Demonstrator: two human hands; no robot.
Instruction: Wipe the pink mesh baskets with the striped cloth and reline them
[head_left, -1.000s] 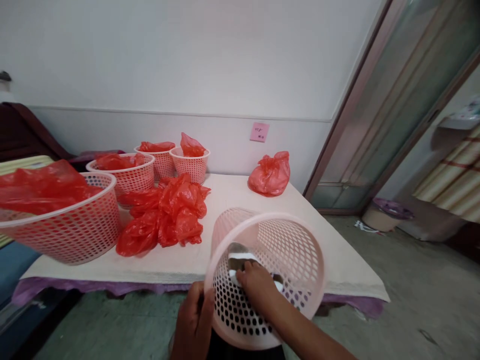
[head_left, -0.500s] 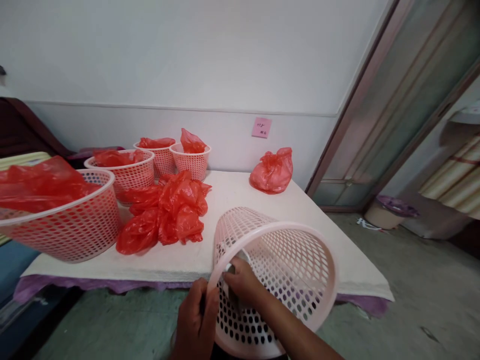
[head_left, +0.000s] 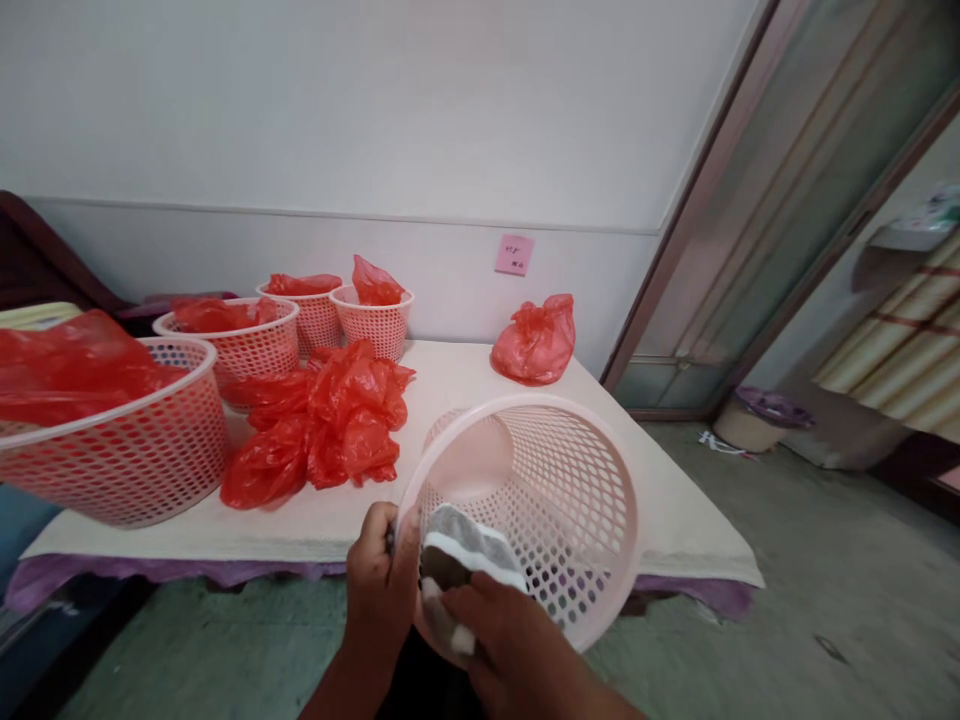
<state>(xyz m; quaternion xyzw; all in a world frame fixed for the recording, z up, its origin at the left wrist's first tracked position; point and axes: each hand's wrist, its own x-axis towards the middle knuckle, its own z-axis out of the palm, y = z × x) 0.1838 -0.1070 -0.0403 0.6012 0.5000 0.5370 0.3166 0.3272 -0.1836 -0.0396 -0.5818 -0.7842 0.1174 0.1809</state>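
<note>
Striped cloth (head_left: 474,543) is pinched by right hand (head_left: 514,635), nearer the rim than 1 s ago; left hand (head_left: 384,570) fingers grip perforated plastic basket (head_left: 630,508) rim.

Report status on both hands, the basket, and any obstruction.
Left hand gripping rim of tipped pink basket. Right hand holding striped cloth at its mouth. Red bags piled to the left; nothing seen blocking the opening.

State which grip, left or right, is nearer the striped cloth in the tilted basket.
Right. The right grip is on the striped cloth at the mouth of the pink basket; the left grip holds its rim, to the cloth's left.
</note>
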